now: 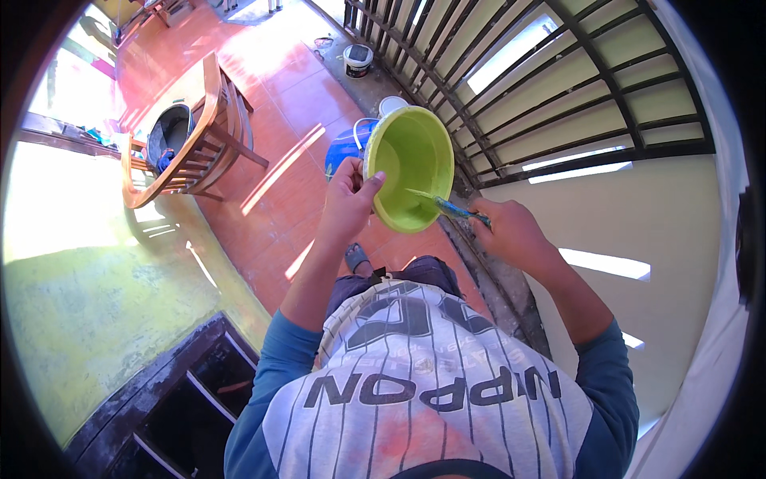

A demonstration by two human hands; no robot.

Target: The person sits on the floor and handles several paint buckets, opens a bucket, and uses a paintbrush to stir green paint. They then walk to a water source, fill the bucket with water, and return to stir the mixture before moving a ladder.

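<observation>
My left hand (351, 197) grips the near-left rim of a lime-green plastic bucket (427, 148), thumb over the edge. The bucket is tilted, so its mouth faces me and the inside wall shows. My right hand (511, 231) is closed around a slim tool (453, 209) with a blue, paint-smeared handle. Its flat green-coated end reaches over the right rim into the bucket; whether it is a brush or a scraper I cannot tell. Behind the green bucket, a blue container (345, 145) with a white handle is partly hidden.
On the left stands a wooden chair (214, 136) with a black bucket (163, 140) on its seat. A white pail (357, 61) sits by the wall below dark metal bars (558, 88). Orange tiles (251, 172) cover the floor. A dark barred frame (171, 391) is at lower left.
</observation>
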